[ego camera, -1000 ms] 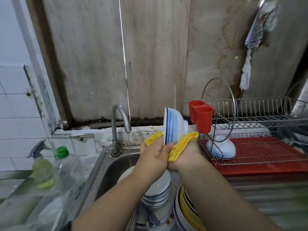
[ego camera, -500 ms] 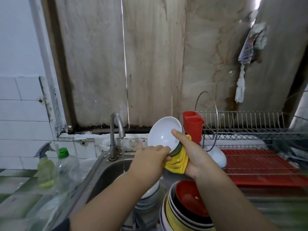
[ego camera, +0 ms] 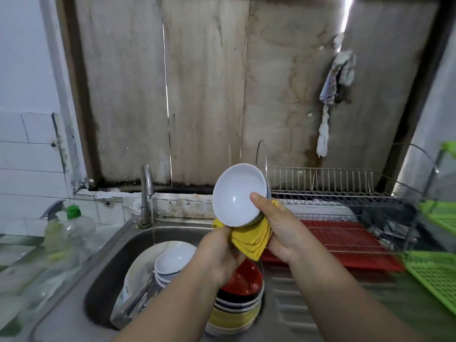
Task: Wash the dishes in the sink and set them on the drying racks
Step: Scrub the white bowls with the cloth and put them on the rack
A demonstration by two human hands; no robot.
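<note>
Two hands up over the sink [ego camera: 118, 245], sharing one white bowl [ego camera: 238, 193]. Nearest, below the left hand [ego camera: 219, 253]: a stack of bowls [ego camera: 237, 307], red on top, with white dishes [ego camera: 170, 262] to its left under the running tap [ego camera: 147, 191]. Left hand curled round the bowl's lower rim together with a corner of the yellow cloth [ego camera: 251, 239]. Right hand [ego camera: 278, 230] cupping the cloth against the bowl's underside, thumb hooked over the rim into the hollow. Bowl tilted, open face toward the camera, held just above both hands. Probably light and stiff, but glazed, wet and likely soapy, so slippery and apt to chip if dropped; best pinched across the rim, thumb inside, fingers on the foot. Beyond the right hand: the wire drying rack [ego camera: 333, 193] over its red tray [ego camera: 345, 240], green rack [ego camera: 439, 265] further right.
</note>
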